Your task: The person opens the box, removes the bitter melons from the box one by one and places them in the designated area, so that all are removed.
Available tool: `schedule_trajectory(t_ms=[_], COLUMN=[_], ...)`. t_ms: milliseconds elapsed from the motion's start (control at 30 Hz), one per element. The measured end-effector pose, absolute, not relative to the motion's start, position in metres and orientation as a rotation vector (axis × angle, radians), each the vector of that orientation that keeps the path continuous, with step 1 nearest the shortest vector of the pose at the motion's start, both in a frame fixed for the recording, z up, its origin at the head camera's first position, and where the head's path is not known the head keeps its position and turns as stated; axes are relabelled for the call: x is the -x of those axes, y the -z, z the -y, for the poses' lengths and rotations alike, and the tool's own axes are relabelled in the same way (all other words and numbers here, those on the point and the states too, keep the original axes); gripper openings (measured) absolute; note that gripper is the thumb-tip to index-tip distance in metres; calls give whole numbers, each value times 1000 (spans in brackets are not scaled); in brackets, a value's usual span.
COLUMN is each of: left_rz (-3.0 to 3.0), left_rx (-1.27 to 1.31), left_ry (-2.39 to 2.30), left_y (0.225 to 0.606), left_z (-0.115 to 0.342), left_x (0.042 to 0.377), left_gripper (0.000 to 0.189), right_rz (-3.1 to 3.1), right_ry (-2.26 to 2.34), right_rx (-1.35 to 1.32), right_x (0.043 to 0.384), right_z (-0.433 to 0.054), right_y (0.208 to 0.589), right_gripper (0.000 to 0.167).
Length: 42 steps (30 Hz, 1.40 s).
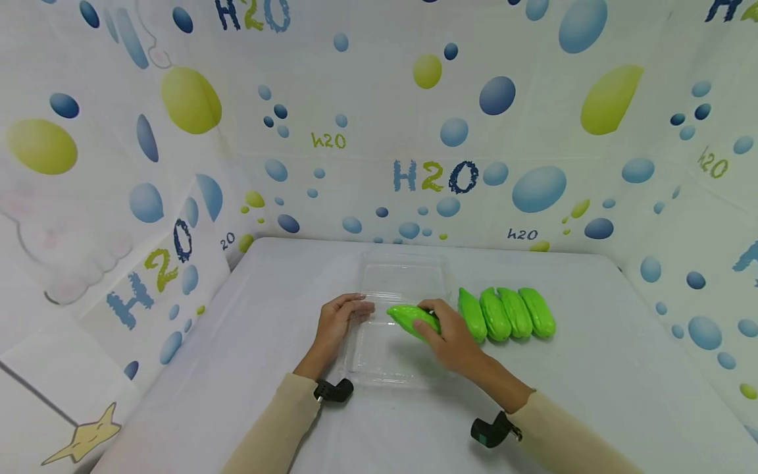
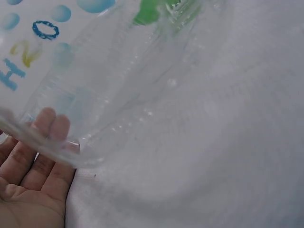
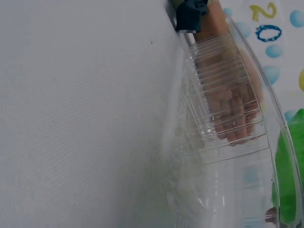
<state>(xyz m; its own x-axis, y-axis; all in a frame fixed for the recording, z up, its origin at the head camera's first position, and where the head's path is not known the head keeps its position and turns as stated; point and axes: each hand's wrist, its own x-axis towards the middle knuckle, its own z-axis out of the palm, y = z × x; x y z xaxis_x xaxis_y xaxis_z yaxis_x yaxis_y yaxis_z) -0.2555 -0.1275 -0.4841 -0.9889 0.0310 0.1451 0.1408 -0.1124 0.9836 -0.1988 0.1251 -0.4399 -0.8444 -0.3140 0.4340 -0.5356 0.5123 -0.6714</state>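
A glossy green toy vegetable with a tapered tip is in my right hand, pinched between thumb and fingers above the clear plastic container. In the right wrist view the green toy shows at the right edge, beyond the container's clear wall. My left hand rests at the container's left side, its fingers fairly straight. The left wrist view shows those fingers against the transparent rim, with two fingertips seen through the plastic.
Several matching green toy vegetables lie side by side in a row, right of the container. The container's clear lid lies folded back at the far side. A white cloth covers the table, and a printed curtain stands behind.
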Motion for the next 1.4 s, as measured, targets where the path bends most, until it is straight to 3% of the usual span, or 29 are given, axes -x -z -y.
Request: schedule_trajectory(t_ms=[767, 1400], left_rz=[2032, 2055], left_rx=[193, 216], left_ry=[2285, 2286], left_y=[486, 485], left_z=[126, 128], left_x=[257, 258], left_gripper=[30, 31], right_rz=[2320, 2234], right_ry=[-1191, -1113], right_rx=[-627, -394], right_x=[208, 218], right_z=[-150, -179], right_y=[445, 448], right_gripper=[27, 29])
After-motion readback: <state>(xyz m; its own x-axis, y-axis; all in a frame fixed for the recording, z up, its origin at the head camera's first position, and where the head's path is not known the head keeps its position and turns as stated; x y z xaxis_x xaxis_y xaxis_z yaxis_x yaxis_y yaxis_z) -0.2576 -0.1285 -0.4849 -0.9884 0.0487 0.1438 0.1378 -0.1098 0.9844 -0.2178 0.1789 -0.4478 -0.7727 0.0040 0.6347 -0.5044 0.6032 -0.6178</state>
